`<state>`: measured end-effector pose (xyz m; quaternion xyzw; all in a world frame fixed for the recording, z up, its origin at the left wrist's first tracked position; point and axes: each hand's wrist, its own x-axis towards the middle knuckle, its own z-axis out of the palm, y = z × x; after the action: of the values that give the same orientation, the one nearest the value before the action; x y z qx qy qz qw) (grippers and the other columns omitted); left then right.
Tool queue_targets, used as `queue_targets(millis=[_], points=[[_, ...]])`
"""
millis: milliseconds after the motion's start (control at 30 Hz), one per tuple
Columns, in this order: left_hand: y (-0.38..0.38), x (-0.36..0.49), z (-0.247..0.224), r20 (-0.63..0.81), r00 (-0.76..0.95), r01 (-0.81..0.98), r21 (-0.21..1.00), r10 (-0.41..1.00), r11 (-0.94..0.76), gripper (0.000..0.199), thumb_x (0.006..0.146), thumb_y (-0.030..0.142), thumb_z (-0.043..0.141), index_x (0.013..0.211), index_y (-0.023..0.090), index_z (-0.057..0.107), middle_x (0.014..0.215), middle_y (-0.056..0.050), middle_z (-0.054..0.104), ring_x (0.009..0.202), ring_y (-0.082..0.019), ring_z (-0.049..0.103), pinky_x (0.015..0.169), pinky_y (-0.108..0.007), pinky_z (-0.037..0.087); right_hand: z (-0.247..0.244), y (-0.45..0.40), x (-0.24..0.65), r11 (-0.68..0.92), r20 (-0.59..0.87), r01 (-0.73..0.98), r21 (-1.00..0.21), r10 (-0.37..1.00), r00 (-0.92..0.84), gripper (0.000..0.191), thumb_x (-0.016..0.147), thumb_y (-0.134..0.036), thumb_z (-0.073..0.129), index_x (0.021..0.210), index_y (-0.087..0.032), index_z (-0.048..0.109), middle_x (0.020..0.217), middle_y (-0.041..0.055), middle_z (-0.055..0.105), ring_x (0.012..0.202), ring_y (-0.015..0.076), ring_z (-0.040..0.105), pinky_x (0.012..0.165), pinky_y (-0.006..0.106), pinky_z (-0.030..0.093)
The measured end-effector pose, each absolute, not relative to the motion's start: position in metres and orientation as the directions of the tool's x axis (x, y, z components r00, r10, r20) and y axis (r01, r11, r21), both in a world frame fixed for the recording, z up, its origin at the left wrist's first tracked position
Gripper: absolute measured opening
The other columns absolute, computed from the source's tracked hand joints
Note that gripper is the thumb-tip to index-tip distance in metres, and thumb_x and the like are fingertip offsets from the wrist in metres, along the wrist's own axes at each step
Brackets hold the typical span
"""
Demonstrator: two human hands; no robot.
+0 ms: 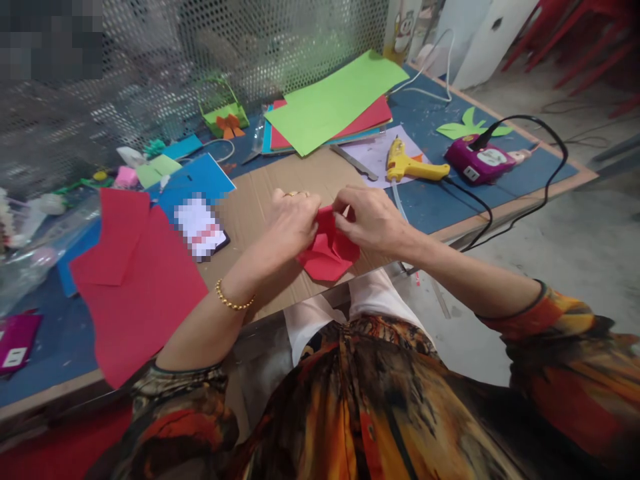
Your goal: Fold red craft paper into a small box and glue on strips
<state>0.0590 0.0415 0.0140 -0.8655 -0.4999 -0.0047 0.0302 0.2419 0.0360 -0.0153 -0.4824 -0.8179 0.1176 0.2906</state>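
Observation:
A folded piece of red paper (330, 259), roughly bowl-shaped with angular edges, rests at the front of a sheet of brown cardboard (255, 193). My left hand (294, 217) is closed on its upper left edge, and a ring shows on one finger. On the upper right edge, my right hand (373, 217) pinches the same paper between thumb and fingers. Some fingertips of both hands are hidden behind the paper. Just beyond my right hand lies a yellow glue gun (413, 165) on a lilac sheet, with a utility knife (354, 162) beside it.
Large red sheets (145, 293) hang over the table edge at left, near a phone (200, 227). Green paper (340, 100) tops a stack at the back. At right, a purple power socket (480, 160) trails a black cable over the edge. A perforated metal panel (240, 40) stands behind.

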Motion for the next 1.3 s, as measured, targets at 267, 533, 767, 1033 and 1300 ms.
queue_targets(millis=[267, 533, 767, 1033, 1300], points=[[0.049, 0.054, 0.017, -0.067, 0.520, 0.854, 0.009, 0.852, -0.520, 0.010, 0.092, 0.019, 0.053, 0.089, 0.020, 0.062, 0.088, -0.007, 0.068, 0.088, -0.026, 0.062, 0.089, -0.042, 0.041, -0.009, 0.059, 0.260, 0.569, 0.334, 0.625, -0.534, 0.821, -0.463, 0.026, 0.086, -0.014, 0.061, 0.104, -0.017, 0.078, 0.104, 0.0096, 0.077, 0.081, 0.0179, 0.066, 0.076, 0.033, 0.048], [0.047, 0.062, 0.018, -0.046, 0.548, 0.831, -0.083, 0.836, -0.549, 0.020, 0.088, 0.008, 0.050, 0.077, 0.020, 0.061, 0.081, -0.011, 0.070, 0.078, -0.026, 0.063, 0.085, -0.043, 0.041, -0.008, 0.073, 0.258, 0.584, 0.208, 0.582, -0.566, 0.784, -0.585, 0.025, 0.089, -0.015, 0.062, 0.105, -0.017, 0.081, 0.096, 0.0066, 0.080, 0.080, 0.0153, 0.066, 0.075, 0.029, 0.046], [0.053, 0.057, 0.029, -0.227, 0.529, 0.847, 0.088, 0.818, -0.524, 0.024, 0.105, 0.025, 0.044, 0.094, 0.020, 0.065, 0.084, -0.007, 0.072, 0.075, -0.023, 0.063, 0.077, -0.037, 0.043, -0.014, 0.075, 0.260, 0.616, 0.203, 0.549, -0.565, 0.748, -0.631, 0.022, 0.089, -0.019, 0.064, 0.104, -0.019, 0.080, 0.096, 0.0046, 0.078, 0.082, 0.0156, 0.062, 0.077, 0.030, 0.044], [0.054, 0.061, 0.029, -0.154, 0.548, 0.836, 0.135, 0.822, -0.532, 0.022, 0.090, 0.015, 0.052, 0.083, 0.019, 0.072, 0.080, -0.010, 0.074, 0.070, -0.021, 0.060, 0.070, -0.035, 0.040, -0.019, 0.070, 0.262, 0.614, 0.214, 0.544, -0.572, 0.752, -0.623, 0.022, 0.089, -0.022, 0.062, 0.103, -0.018, 0.079, 0.092, 0.0054, 0.076, 0.080, 0.0167, 0.064, 0.075, 0.031, 0.046], [0.058, 0.057, 0.023, -0.125, 0.557, 0.819, 0.248, 0.821, -0.518, 0.021, 0.077, 0.009, 0.053, 0.070, 0.021, 0.068, 0.065, -0.004, 0.066, 0.063, -0.018, 0.052, 0.064, -0.035, 0.034, 0.000, 0.026, 0.293, 0.829, 0.404, 0.336, -0.447, 0.522, -0.751, 0.034, 0.096, -0.016, 0.051, 0.123, -0.023, 0.070, 0.119, 0.0112, 0.072, 0.110, 0.0248, 0.066, 0.091, 0.041, 0.054]])
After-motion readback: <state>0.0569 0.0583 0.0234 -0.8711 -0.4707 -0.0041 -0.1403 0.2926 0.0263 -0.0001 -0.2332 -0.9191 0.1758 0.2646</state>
